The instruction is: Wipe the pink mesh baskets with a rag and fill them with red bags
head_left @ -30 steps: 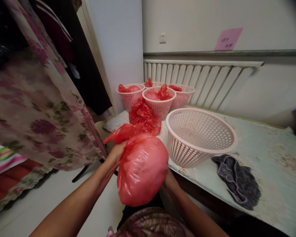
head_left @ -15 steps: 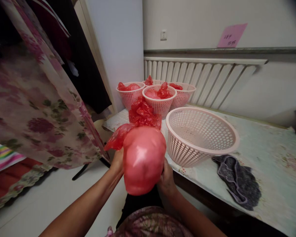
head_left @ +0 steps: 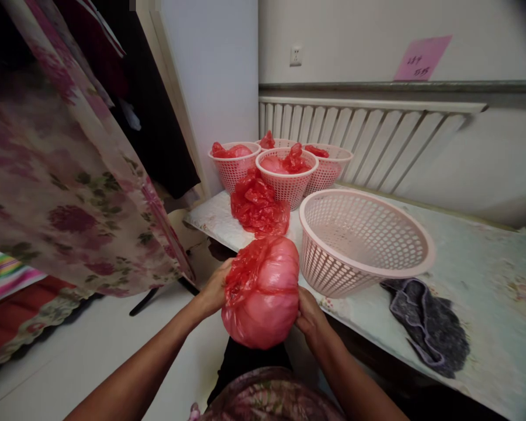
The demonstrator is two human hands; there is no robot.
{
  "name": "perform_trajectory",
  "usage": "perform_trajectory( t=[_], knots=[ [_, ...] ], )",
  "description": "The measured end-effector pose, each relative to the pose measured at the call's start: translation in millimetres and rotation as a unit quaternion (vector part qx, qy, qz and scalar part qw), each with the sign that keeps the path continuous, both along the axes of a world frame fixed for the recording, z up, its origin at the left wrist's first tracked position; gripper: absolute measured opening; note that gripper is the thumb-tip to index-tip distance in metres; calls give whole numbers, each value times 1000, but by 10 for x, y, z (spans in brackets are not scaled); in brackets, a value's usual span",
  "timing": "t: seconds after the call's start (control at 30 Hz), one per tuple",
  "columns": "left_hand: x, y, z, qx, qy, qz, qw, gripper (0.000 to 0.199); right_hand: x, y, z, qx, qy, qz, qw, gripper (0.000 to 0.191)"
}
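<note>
Between my two hands is a rounded red plastic bag bundle [head_left: 267, 304], its film stretched over a pale, pinkish mass; what is inside cannot be made out. My left hand [head_left: 216, 286] grips its left side beside crumpled film. On the right side my right hand [head_left: 310, 314] has its fingers curled against the bundle, partly hidden. The bundle is held in front of the table's edge, above my lap. Crumpled red plastic bags [head_left: 259, 204] lie on the table just beyond it. A large pink plastic basket [head_left: 322, 260] stands to the right, with nothing seen inside.
Several smaller pink baskets [head_left: 289, 188] holding red bags stand at the back of the table [head_left: 486, 310]. A dark grey cloth [head_left: 432, 330] lies at the right. A radiator [head_left: 355, 126] runs along the wall. A flowered curtain [head_left: 70, 204] hangs at the left.
The bundle has been turned in my hands: its loose film now lies gathered over the top left instead of trailing to the left. Both hands still hold it. The view has shifted slightly.
</note>
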State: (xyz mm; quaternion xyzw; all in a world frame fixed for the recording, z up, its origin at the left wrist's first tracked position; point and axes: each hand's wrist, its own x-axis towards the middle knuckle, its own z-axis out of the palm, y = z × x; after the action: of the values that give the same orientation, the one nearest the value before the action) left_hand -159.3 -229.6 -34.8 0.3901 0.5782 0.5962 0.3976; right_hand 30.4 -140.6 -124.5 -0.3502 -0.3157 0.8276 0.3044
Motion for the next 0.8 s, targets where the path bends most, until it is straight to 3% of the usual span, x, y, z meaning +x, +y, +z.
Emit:
perform_trajectory(
  t=[0.07,0.17,0.27,0.33,0.43,0.57,0.67,0.8],
  knots=[
    [-76,-33,-23,36,145,-73,986,20,5,33,-44,-13,3,6,1000,28],
    [-159,-51,-115,64,330,-142,931,9,-11,67,-100,-17,5,11,1000,25],
    [-201,0,-241,37,406,-180,895,10,-35,96,-136,-32,16,7,999,26],
    [-240,62,-299,30,422,-177,888,13,-37,116,-155,-37,20,-5,999,28],
    [-378,166,-294,51,415,-87,904,16,0,141,-193,-37,20,-21,999,37],
    [-745,296,-140,47,362,128,922,15,106,162,-320,16,-4,7,1000,44],
    [-1101,424,-31,18,356,269,895,15,182,201,-473,39,-68,10,997,44],
    [-1627,716,13,-61,405,351,842,24,240,303,-655,136,-195,-18,971,34]
  ],
)
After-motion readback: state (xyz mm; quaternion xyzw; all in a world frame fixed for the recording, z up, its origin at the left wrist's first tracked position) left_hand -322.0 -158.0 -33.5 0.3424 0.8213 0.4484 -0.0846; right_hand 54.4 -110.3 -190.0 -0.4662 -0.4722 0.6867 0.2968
